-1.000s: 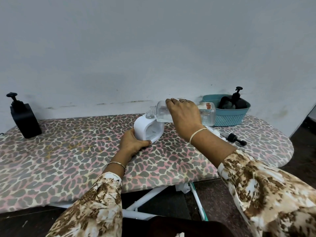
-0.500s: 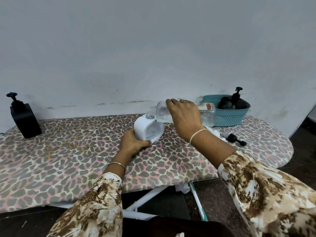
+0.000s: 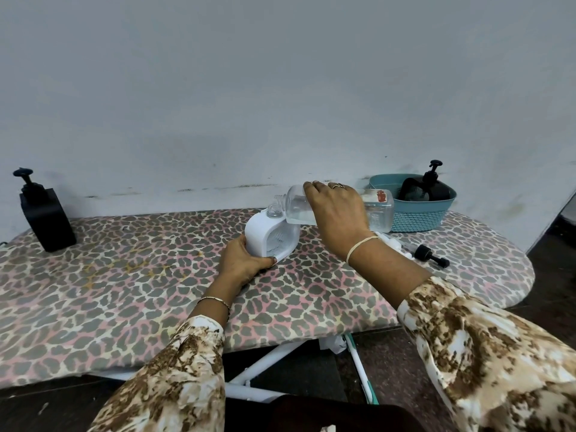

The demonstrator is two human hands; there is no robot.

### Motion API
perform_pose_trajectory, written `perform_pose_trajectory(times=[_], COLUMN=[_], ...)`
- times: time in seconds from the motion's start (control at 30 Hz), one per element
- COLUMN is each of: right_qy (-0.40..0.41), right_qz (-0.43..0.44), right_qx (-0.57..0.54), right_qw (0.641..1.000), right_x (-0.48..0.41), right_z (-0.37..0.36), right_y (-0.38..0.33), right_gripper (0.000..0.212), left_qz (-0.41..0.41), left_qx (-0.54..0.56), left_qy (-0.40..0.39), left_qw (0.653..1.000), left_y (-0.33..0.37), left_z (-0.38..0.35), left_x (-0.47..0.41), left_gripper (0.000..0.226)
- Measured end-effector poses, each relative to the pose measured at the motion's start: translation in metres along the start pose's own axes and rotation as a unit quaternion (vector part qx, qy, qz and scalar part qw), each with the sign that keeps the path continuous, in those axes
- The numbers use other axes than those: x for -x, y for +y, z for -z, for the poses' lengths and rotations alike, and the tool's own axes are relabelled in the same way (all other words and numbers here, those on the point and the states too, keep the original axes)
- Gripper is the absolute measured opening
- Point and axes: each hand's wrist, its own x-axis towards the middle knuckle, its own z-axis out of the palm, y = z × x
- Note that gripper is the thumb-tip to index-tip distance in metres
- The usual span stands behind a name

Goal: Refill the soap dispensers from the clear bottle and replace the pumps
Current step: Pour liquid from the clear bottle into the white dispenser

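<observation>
Clear plastic shows between the fingers of the right hand, which wraps over the top of the clear bottle from above, knuckles up and wrist bent down, with a pale band around the wrist. That forearm reaches in from the lower right in a brown-and-cream patterned sleeve. The bottle lies nearly on its side, tipped so that its neck points left and slightly down, its mouth right at the top opening of the white dispenser. A little clear liquid pools along the lower wall of the bottle.

The left hand cups the near lower side of the white dispenser, fingers curled around its base and thumb pressed along the front edge, holding it on the leopard-print board cover. This arm comes in from the bottom centre, with a thin bangle at the wrist.

Just behind the right wrist, a loose black pump lies on its side on the cover, beside something white that the arm partly hides. Farther back at the right end stands a teal basket with a black pump bottle in it. At the far left a square black dispenser stands upright with its pump fitted, well apart from both hands.
</observation>
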Motion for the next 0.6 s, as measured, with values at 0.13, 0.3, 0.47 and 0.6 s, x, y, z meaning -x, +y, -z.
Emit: perform_pose_trajectory(times=[0.13, 0.3, 0.47, 0.6], right_qy=[0.0, 0.002, 0.001, -0.015], right_qz=[-0.001, -0.006, -0.02, -0.051], right_qx=[-0.002, -0.001, -0.012, -0.054], right_qw=[1.0, 1.0, 1.0, 0.997], right_x=[0.001, 0.004, 0.009, 0.015], right_z=[0.001, 0.0, -0.001, -0.01], right_y=[0.0, 0.002, 0.004, 0.009], right_gripper=[0.056, 0.06, 0.054, 0.056], left_qz=[-0.006, -0.032, -0.036, -0.039], left_qx=[0.007, -0.008, -0.013, -0.008], left_qy=[0.004, 0.002, 0.004, 0.006], left_qw=[1.0, 0.999, 0.999, 0.999], left_y=[0.0, 0.002, 0.002, 0.001], left_z=[0.0, -0.001, -0.001, 0.0], left_x=[0.003, 0.006, 0.007, 0.008], left_gripper=[0.071, 0.071, 0.074, 0.075])
